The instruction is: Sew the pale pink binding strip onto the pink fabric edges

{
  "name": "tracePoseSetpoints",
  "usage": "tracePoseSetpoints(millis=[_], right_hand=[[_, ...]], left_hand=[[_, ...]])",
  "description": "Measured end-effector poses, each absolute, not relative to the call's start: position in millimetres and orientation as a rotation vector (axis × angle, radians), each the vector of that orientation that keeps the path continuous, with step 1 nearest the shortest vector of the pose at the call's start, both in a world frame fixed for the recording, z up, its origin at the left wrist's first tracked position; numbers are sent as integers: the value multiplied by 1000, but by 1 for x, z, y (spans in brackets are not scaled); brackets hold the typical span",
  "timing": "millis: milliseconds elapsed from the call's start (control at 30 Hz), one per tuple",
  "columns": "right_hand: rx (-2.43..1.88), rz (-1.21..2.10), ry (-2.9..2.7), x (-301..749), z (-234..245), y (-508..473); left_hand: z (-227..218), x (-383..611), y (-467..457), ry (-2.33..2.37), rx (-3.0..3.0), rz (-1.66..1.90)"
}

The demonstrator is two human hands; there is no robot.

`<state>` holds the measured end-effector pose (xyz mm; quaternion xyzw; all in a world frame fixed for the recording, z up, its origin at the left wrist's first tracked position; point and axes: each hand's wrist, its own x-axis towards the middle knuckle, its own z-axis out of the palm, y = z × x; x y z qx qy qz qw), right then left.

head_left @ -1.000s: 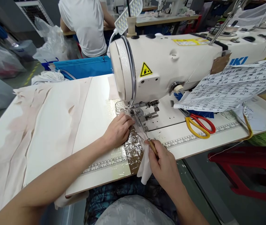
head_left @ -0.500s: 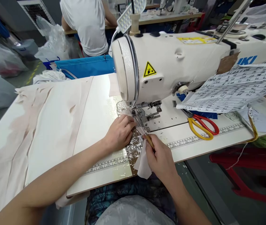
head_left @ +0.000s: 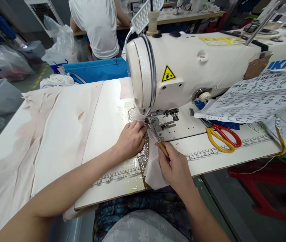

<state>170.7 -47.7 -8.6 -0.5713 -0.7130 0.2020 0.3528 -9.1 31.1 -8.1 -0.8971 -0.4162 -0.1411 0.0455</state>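
Note:
A cream sewing machine [head_left: 195, 67] stands on the white table [head_left: 107, 111]. My left hand [head_left: 132, 138] lies curled on a small white fabric piece [head_left: 154, 168], pressing it down just left of the presser foot [head_left: 155, 126]. My right hand [head_left: 175, 166] is closed on a thin wooden-handled tool [head_left: 162, 146], its metal tip reaching to the fabric at the foot. The fabric's loose end hangs over the table's front edge, lying on shiny clear film [head_left: 143, 156] taped to the table.
Pale pink cloth [head_left: 39, 134] is spread over the table's left half. Scissors with red and yellow handles [head_left: 221, 136] lie right of the machine, under a printed paper sheet [head_left: 259, 97]. A person in a white shirt [head_left: 97, 27] sits behind. A red stool [head_left: 271, 188] stands lower right.
The view has shifted, so everything sits slightly further right. My right hand moved up toward the presser foot with the tool. More white fabric now lies bunched before it.

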Motion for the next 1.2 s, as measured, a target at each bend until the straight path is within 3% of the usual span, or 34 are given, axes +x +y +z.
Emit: tracePoseSetpoints(millis=[333, 533, 667, 867, 1200], right_hand=[[-1285, 477, -1802, 157, 5, -60], [-1011, 475, -1844, 138, 28, -79], [-1055, 499, -1821, 144, 22, -86], [-1504, 310, -1887, 170, -3, -68], [-1560, 63, -1989, 163, -14, -37]], left_hand=[[-7, -8, 32, -1309, -2784, -502], [-2, 5, 42, -1328, -2732, -335], [-6, -1, 50, -1495, -2743, -634], [-14, -18, 57, -1647, -2869, -1216], [-14, -17, 58, -1724, -2877, -1293]])
